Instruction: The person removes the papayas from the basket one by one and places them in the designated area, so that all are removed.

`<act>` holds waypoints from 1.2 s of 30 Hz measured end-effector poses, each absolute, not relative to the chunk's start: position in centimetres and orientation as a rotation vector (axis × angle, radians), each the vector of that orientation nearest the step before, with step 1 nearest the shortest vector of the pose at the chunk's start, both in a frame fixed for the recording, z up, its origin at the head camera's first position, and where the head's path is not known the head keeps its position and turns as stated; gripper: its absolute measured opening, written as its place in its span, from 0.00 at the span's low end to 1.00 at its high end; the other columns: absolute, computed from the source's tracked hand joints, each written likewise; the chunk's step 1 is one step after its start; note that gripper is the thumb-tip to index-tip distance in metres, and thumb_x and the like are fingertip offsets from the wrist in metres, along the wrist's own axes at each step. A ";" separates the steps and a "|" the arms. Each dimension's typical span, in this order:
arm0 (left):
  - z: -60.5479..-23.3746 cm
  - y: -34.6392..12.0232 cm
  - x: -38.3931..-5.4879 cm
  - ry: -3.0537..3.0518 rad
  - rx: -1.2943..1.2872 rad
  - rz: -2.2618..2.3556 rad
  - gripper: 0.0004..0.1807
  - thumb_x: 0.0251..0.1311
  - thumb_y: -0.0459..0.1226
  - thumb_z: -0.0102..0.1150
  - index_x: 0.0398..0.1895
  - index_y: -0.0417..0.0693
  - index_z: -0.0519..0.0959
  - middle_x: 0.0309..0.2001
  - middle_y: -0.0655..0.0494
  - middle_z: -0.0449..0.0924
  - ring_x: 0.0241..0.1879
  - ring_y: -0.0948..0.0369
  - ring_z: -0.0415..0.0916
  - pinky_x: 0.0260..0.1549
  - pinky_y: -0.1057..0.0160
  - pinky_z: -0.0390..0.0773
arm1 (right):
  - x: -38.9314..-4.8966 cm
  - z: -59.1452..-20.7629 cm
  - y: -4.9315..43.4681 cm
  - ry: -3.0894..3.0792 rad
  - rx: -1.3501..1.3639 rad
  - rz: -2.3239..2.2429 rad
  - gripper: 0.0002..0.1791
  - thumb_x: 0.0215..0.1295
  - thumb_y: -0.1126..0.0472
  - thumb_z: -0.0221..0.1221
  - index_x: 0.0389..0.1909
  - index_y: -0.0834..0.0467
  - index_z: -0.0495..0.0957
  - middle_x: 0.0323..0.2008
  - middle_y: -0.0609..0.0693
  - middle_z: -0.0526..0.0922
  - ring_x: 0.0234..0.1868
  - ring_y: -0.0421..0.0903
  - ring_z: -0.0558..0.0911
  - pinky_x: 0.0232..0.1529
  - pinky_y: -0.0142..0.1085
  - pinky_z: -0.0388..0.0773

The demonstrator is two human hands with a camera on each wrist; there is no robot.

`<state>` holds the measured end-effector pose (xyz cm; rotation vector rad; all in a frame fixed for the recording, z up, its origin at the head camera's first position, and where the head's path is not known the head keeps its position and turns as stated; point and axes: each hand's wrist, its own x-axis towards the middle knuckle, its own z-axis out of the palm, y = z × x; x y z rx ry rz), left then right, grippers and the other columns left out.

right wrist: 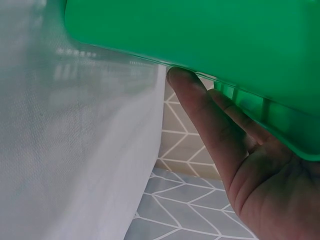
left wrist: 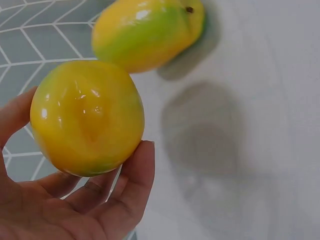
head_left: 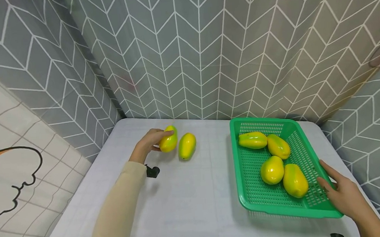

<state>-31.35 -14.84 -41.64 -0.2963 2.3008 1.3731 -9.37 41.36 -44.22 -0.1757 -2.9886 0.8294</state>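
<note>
Item: yellow-green mango (head_left: pixel 168 139), gripped in the left hand (head_left: pixel 149 144) at the far left of the white table (head_left: pixel 189 200); in the left wrist view the fingers (left wrist: pixel 131 185) are curled beneath the fruit and the thumb is pressed against its other side, so that the fruit is cupped in the palm. Item: second mango (head_left: pixel 187 146), laid on the table just beside the first, to its right, and untouched by either hand; a narrow gap between the two fruits is seen from the head camera. Item: green perforated basket (head_left: pixel 249 188), set on the right half of the table, well apart from the loose fruit. Contents: four mangoes (head_left: pixel 272 169), two placed toward the far end, close together, and two toward the near end, side by side. Item: right hand (head_left: pixel 341 196), held at the near right corner of the basket; the thumb is laid over the rim on the inner side, and in the right wrist view the fingers (right wrist: pixel 200 110) are seen extended under the rim along the outer wall, so that the rim is gripped between them. Backdrop: grey curtain (head_left: pixel 204 50) with a white chevron pattern, hung behind and beside the table.
</note>
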 end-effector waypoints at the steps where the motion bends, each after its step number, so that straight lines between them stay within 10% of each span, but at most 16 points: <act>1: -41.9 -14.9 -31.4 2.296 -0.306 1.376 0.44 0.71 0.58 0.61 0.79 0.38 0.64 0.74 0.40 0.70 0.69 0.44 0.71 0.69 0.44 0.79 | -9.4 -44.2 41.4 -2.989 -0.173 0.829 0.36 0.85 0.53 0.50 0.83 0.65 0.51 0.69 0.84 0.65 0.29 0.24 0.79 0.23 0.33 0.77; 12: -44.1 -15.2 -31.2 2.329 -0.353 1.277 0.42 0.70 0.59 0.60 0.75 0.37 0.69 0.70 0.40 0.73 0.63 0.45 0.74 0.62 0.47 0.83 | -9.0 -44.9 41.4 -2.983 -0.154 0.820 0.35 0.84 0.53 0.51 0.82 0.66 0.55 0.69 0.83 0.66 0.31 0.26 0.82 0.23 0.33 0.78; 21: -45.1 -15.1 -31.7 2.339 -0.350 1.279 0.43 0.69 0.58 0.61 0.76 0.36 0.68 0.71 0.38 0.72 0.64 0.44 0.73 0.63 0.46 0.82 | -9.1 -44.5 41.3 -2.969 -0.156 0.802 0.35 0.84 0.55 0.51 0.81 0.68 0.55 0.69 0.84 0.64 0.43 0.68 0.91 0.23 0.32 0.78; 36: -45.6 -15.0 -31.7 2.362 -0.342 1.268 0.42 0.68 0.56 0.63 0.75 0.36 0.69 0.69 0.38 0.73 0.61 0.45 0.73 0.59 0.48 0.82 | -9.0 -44.3 41.3 -3.000 -0.181 0.823 0.36 0.85 0.54 0.50 0.82 0.68 0.52 0.70 0.84 0.62 0.49 0.72 0.88 0.26 0.31 0.78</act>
